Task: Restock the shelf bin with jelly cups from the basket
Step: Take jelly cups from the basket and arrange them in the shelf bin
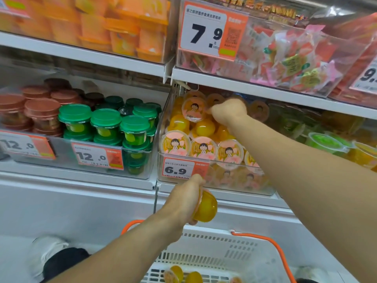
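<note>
Right hand [227,111] far in the clear shelf bin [214,180], fingers pinched on a jelly cup [193,108], left hand [186,198] gripping a yellow cup [205,209] above the white basket [214,252] with cups

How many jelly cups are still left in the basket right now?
3 visible jelly cups in the basket, all at the bottom edge of the view: one at left, one in the middle, one just peeking at right. More may lie below the frame.

A shop aisle is shown: white shelves [244,82] are stocked with clear bins of packaged snacks, orange price tags [184,169] are clipped below them, and a shopping basket [224,254] is seen beneath.
</note>
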`<move>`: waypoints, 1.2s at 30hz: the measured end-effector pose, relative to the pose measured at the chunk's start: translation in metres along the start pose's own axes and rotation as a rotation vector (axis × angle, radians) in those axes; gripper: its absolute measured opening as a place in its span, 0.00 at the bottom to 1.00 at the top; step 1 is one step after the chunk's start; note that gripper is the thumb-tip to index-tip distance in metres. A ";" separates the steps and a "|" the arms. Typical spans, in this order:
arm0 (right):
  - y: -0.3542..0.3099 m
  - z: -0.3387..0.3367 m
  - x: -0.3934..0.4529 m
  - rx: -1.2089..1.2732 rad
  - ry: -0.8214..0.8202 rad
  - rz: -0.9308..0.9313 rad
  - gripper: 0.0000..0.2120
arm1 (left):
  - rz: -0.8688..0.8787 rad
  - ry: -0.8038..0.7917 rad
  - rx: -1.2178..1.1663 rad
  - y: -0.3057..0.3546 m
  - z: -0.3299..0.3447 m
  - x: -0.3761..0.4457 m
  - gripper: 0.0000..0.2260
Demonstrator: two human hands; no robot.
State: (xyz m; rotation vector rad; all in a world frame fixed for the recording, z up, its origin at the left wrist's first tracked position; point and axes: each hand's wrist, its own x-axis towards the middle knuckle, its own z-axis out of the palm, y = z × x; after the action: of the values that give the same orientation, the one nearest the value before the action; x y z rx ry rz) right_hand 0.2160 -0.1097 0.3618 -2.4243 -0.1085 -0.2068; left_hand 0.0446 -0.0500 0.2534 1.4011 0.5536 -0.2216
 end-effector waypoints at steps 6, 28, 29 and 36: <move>0.025 -0.022 -0.065 0.232 0.038 -0.268 0.07 | 0.077 -0.001 -0.273 0.006 0.001 -0.002 0.14; 0.099 -0.041 -0.128 0.764 -0.119 -0.149 0.07 | 0.759 0.034 -0.050 0.020 0.018 -0.007 0.17; 0.093 -0.042 -0.121 0.745 -0.093 -0.139 0.06 | 0.735 0.046 -0.066 0.020 0.018 -0.006 0.17; 0.061 -0.033 -0.031 0.476 0.033 0.001 0.05 | 0.508 0.054 -0.091 0.008 0.016 0.004 0.06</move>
State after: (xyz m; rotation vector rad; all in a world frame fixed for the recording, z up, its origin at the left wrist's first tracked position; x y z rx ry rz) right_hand 0.1899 -0.1775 0.3421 -1.9469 -0.1253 -0.1951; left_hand 0.0553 -0.0633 0.2599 1.4149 0.2331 0.2472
